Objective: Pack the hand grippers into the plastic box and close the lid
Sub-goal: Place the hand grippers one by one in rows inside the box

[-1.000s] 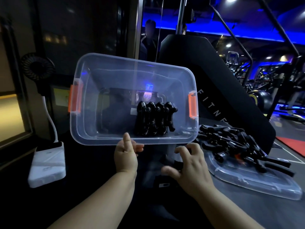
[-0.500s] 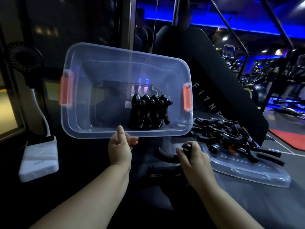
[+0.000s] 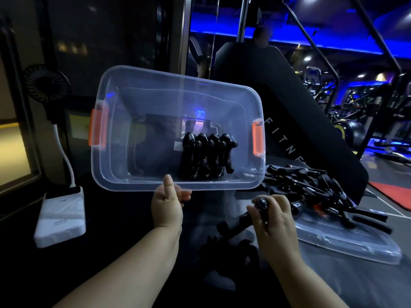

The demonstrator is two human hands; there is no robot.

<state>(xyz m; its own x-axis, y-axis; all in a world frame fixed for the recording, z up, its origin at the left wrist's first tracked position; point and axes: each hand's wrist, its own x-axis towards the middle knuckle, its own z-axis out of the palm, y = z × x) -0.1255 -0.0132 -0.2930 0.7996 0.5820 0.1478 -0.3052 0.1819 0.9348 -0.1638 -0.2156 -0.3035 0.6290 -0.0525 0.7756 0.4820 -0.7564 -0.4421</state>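
Note:
My left hand (image 3: 167,206) pinches the near rim of the clear plastic box (image 3: 124,174), which has orange latches and is tilted with its opening facing me. Several black hand grippers (image 3: 205,158) stand in a row inside it, right of middle. My right hand (image 3: 274,218) grips one black hand gripper (image 3: 235,224) just below the box, its knob showing above my fingers. A pile of black hand grippers (image 3: 311,187) lies on the clear lid (image 3: 347,243) at the right.
A white power bank (image 3: 61,215) with a small black fan (image 3: 46,85) on a stalk sits at the left. A black padded fitness bench (image 3: 295,121) stands behind the box. Gym machines fill the far right under blue light.
My right hand reached down, took hold of a hand gripper from the dark surface and has lifted it a little. The box stays held by my left hand.

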